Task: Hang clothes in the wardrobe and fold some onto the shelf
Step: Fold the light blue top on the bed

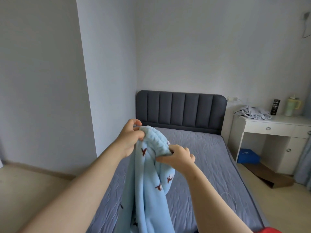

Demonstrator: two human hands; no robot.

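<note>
You hold the light blue fleece garment [151, 182], dotted with small dark red birds, above the bed [202, 148]. Your left hand [129, 138] and right hand [180, 157] both pinch its ribbed, gathered band.

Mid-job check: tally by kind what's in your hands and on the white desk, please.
Garments: 2 (light blue fleece garment with dark red birds, held by left hand and right hand; crumpled grey fabric garment on white desk)
Cans: 1 (black cylindrical can)
Cups: 1 (pale green cup with yellow handle)
Total: 4
</note>
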